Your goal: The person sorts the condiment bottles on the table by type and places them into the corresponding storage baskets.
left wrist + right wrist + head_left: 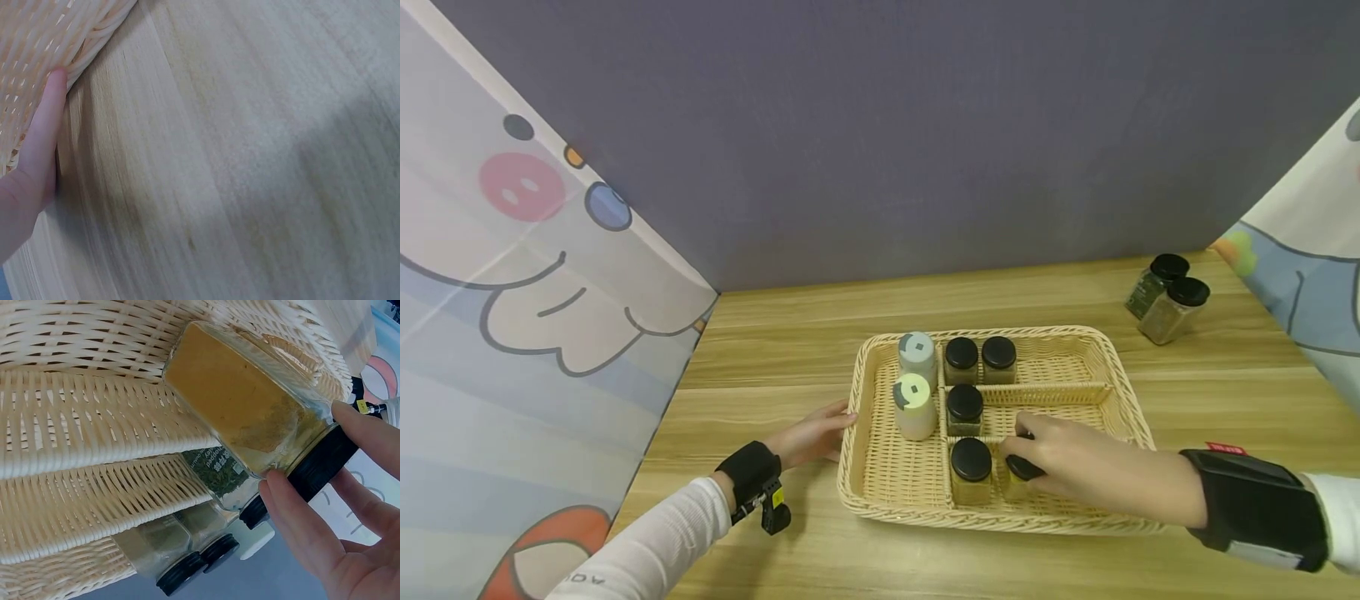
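Note:
My right hand [1060, 454] pinches the black lid of a square glass spice jar [244, 400] filled with yellow powder. In the right wrist view, fingers and thumb sit on both sides of that lid. The jar is in the front row of a divided wicker basket [868, 342], just right of another yellow spice jar [972, 492]. At the basket's left side, my left hand [808, 435] touches the rim with extended fingers. A straight digit [47, 125] lies against the weave in the left wrist view; the other fingers are mostly hidden.
Behind sit a green-flake jar [219, 478] and two black-lidded jars [998, 360] in the back row. Two white bottles [916, 417] occupy the left compartment. Two more spice jars [1172, 312] stand back right on the wooden table [760, 342], before a grey panel [925, 150].

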The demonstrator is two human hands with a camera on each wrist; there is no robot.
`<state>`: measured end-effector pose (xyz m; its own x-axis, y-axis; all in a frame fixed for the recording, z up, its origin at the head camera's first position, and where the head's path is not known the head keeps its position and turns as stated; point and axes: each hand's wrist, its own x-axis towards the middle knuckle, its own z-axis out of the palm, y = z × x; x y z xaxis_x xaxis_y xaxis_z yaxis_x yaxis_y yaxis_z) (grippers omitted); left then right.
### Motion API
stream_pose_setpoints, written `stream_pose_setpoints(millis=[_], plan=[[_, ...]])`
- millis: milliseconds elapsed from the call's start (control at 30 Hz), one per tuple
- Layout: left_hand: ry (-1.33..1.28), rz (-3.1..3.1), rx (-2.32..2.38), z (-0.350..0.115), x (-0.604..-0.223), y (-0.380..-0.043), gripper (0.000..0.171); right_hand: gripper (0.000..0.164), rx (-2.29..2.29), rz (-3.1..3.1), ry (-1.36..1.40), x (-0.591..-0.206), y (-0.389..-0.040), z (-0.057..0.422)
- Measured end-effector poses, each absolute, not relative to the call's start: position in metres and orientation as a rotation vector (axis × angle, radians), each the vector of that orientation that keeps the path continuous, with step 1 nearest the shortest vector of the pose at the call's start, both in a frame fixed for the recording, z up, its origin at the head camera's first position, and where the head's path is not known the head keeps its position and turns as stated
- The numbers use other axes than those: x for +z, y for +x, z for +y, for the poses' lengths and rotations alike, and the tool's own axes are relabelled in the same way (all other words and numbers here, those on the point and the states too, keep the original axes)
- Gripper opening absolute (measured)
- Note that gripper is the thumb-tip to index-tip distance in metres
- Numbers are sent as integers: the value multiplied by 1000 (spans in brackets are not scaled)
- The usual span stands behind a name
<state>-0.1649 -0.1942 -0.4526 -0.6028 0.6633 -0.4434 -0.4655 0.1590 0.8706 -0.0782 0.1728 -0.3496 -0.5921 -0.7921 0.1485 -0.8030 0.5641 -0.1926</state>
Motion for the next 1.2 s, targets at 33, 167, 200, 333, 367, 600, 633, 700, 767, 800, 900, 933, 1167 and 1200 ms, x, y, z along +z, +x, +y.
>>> stream_pose_setpoints(millis=[33, 167, 200, 333, 367, 600, 633, 700, 767, 800, 900, 933, 1167, 1200], plan=[[195, 1547, 1601, -194, -453, -165, 59, 41, 373, -2746, 1395, -350, -78, 173], [184, 1552, 1599, -195, -453, -165, 60, 41, 381, -2752, 1389, -352, -79, 172], [184, 1553, 1598, -195, -453, -165, 60, 41, 387, -2752, 1387, -352, -79, 172], [177, 1562, 1596, -194, -453, -165, 60, 41, 405, -2772, 1386, -354, -78, 172], [176, 1563, 1595, -194, -453, -165, 60, 41, 416, -2772, 1388, -354, -78, 172], [176, 1569, 1595, -194, -453, -165, 60, 40, 476, -2752, 1408, -359, -79, 172], [176, 1569, 1595, -194, -453, -165, 60, 40, 478, -2751, 1407, -359, -79, 172], [177, 1568, 1594, -194, -453, -165, 59, 40, 478, -2753, 1402, -359, -79, 172], [177, 1567, 1594, -194, -453, -165, 59, 40, 483, -2763, 1394, -360, -79, 171], [177, 1566, 1594, -194, -452, -165, 59, 40, 482, -2764, 1391, -360, -79, 171], [180, 1564, 1592, -194, -452, -165, 59, 40, 473, -2772, 1381, -359, -80, 171], [184, 1563, 1594, -194, -452, -165, 59, 40, 470, -2776, 1379, -359, -80, 171], [203, 1560, 1592, -195, -452, -165, 58, 40, 470, -2757, 1381, -361, -82, 168], [203, 1562, 1590, -195, -452, -165, 58, 40, 481, -2760, 1380, -361, -82, 168]])
